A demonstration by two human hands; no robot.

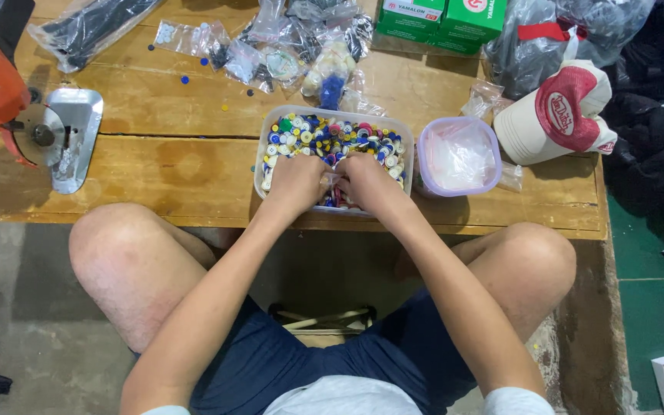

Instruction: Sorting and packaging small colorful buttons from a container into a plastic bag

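A clear rectangular plastic tub full of mixed coloured buttons stands on the low wooden table in front of me. Both my hands are down inside its near half. My left hand rests on the buttons at the left, fingers curled into them. Beside it, my right hand digs in with its fingers bent too. The fingertips meet around the middle of the tub, and what they pinch is hidden.
A round lilac-rimmed container with white contents stands right of the tub, a red and cream cap beyond it. Small plastic bags and green boxes lie at the back. An orange cutting machine sits at left. My knees flank the table edge.
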